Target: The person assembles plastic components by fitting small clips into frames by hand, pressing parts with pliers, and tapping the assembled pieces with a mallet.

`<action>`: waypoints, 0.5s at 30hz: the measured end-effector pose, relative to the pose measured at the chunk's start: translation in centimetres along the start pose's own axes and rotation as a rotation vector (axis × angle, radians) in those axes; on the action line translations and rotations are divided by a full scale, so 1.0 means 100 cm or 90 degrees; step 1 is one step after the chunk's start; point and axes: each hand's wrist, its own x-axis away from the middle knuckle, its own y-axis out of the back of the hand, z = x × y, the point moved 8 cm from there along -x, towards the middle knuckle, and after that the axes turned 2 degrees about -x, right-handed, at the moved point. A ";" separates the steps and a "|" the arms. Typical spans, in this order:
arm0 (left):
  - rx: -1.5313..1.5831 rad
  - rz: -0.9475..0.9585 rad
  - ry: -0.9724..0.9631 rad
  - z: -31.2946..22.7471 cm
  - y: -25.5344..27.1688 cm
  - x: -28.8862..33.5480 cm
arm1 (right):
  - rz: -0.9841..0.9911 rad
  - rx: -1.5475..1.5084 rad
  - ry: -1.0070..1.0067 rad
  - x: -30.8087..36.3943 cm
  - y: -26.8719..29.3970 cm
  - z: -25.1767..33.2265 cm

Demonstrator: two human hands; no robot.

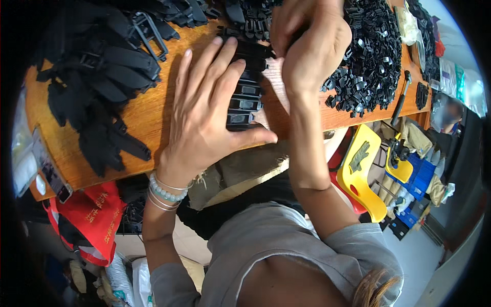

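A row of black plastic pieces [247, 91] lies side by side on the wooden table, running away from me. My left hand [204, 102] rests flat along the left side of this row, fingers stretched and thumb apart near its close end. Beaded and metal bracelets circle that wrist. At the far end of the row, my right hand [316, 51] is closed with its fingers curled down by the pieces. Whatever it grips is hidden behind the fingers and palm.
Long black plastic parts [115, 59] are heaped on the left. Right of my right hand spreads a big pile of small black clips [373, 56]. A hammer-like tool [402, 97] lies at the table's right edge. Below stand a yellow chair [364, 179] and a red bag [94, 220].
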 end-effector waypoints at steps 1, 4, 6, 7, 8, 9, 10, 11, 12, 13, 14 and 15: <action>-0.006 -0.016 -0.021 -0.003 0.010 0.004 | 0.019 0.106 -0.041 0.002 -0.001 0.002; -0.003 -0.080 -0.025 -0.012 0.033 0.038 | 0.195 0.319 -0.136 0.019 -0.001 0.001; 0.044 -0.108 -0.081 -0.034 0.031 0.075 | 0.179 0.342 0.025 0.029 0.007 -0.010; 0.101 -0.089 -0.096 -0.045 0.028 0.090 | 0.178 0.338 0.026 0.031 0.003 -0.002; 0.144 -0.035 -0.102 -0.051 0.014 0.107 | 0.218 0.397 -0.010 0.035 -0.003 0.002; 0.224 0.085 -0.042 -0.056 -0.003 0.114 | 0.256 0.457 -0.046 0.039 -0.008 0.006; 0.227 0.201 0.013 -0.053 -0.020 0.122 | 0.271 0.466 -0.069 0.041 -0.009 0.005; 0.229 0.317 0.070 -0.047 -0.039 0.132 | 0.271 0.463 -0.073 0.043 -0.006 0.001; 0.231 0.335 0.147 -0.027 -0.059 0.150 | 0.284 0.461 -0.012 0.044 -0.006 0.004; 0.181 0.417 0.197 -0.010 -0.072 0.162 | 0.297 0.457 0.042 0.050 -0.005 0.004; 0.119 0.412 0.207 0.000 -0.071 0.168 | 0.304 0.462 0.066 0.054 -0.008 0.004; 0.056 0.402 0.213 0.010 -0.069 0.170 | 0.321 0.478 0.084 0.059 -0.013 0.005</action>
